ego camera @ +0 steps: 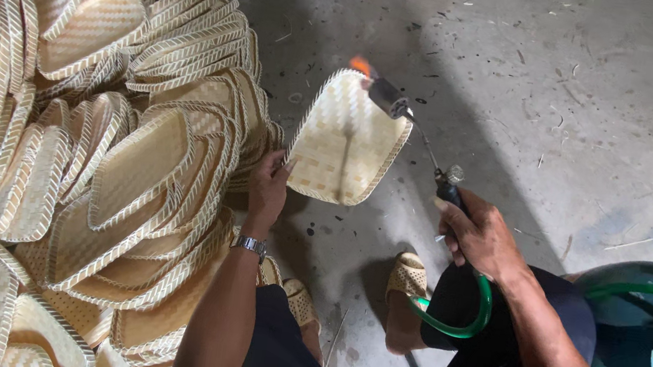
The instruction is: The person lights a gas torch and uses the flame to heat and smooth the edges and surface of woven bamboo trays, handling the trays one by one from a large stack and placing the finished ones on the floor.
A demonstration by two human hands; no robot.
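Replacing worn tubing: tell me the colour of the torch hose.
Green, translucent: the hose loops below the right hand, clearest in the head view.

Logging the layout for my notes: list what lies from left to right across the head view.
Pile of woven trays → left hand → held woven tray → gas torch → right hand → green hose.

No packages, labels, signs or screens show anywhere in the frame, from the upper left corner down to the lower right.
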